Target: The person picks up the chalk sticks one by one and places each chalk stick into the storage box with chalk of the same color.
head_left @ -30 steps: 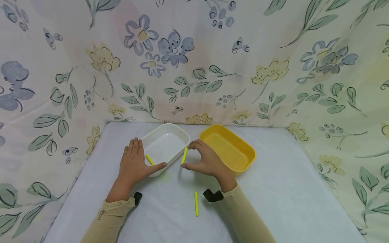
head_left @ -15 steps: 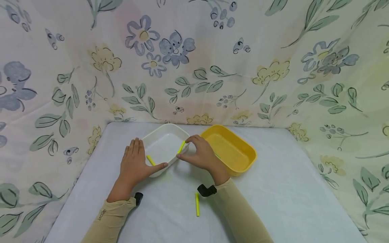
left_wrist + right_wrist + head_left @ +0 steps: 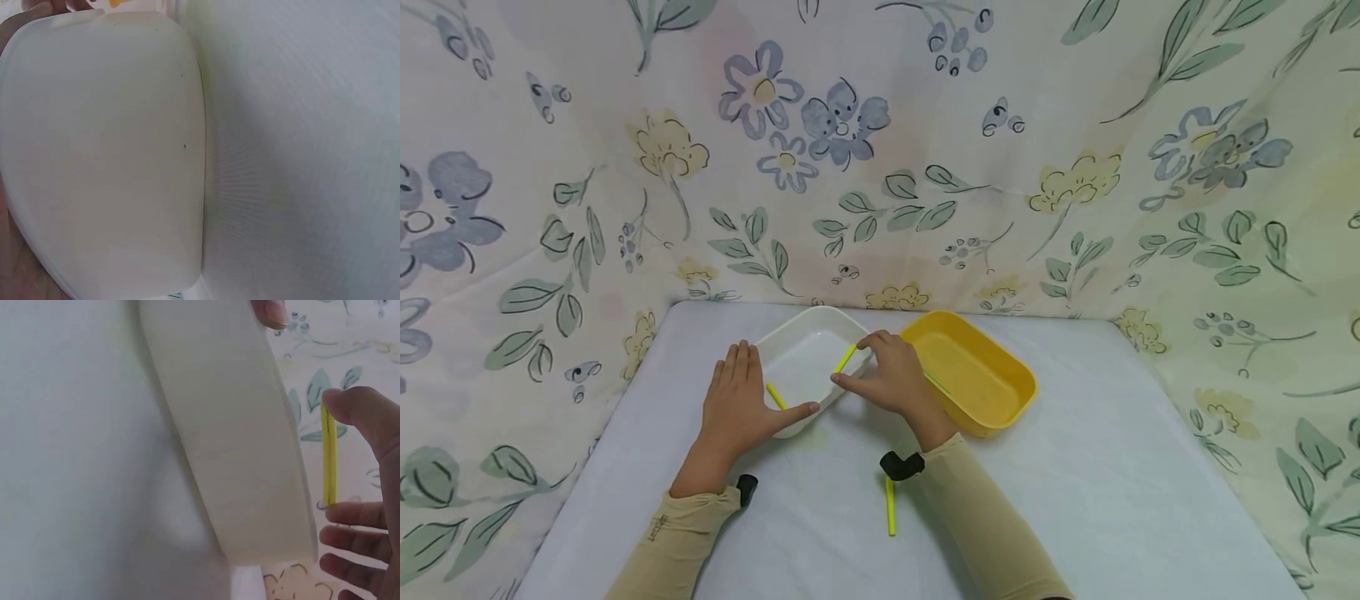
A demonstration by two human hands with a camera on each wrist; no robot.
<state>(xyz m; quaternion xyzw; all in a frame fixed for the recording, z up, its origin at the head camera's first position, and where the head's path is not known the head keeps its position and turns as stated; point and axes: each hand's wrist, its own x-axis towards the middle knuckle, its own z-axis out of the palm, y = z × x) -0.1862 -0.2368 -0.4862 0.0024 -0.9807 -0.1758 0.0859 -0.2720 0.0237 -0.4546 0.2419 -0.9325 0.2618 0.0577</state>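
My left hand (image 3: 739, 408) lies along the left side of a white tray (image 3: 820, 312), fingers straight and thumb stretched over the near rim. Between the thumb and index finger of my right hand (image 3: 891, 375), a thin yellow stick (image 3: 846, 358) is pinched by its two ends. It is above the tray's right rim; the right wrist view shows the stick (image 3: 329, 456) apart from the tray wall (image 3: 231, 437). Another yellow stick (image 3: 777, 396) is inside the white tray by my left hand, partly hidden by the thumb.
A yellow tray (image 3: 1026, 379) stands right of the white one, with a thin green strip (image 3: 936, 382) in it beside my right wrist. One more yellow stick (image 3: 891, 508) lies on the white cloth near my right forearm. A floral curtain (image 3: 880, 167) hangs behind.
My right hand has moved left and slightly up with the yellow stick, from beside the white tray to over its right rim. The left hand has stayed on the tray.
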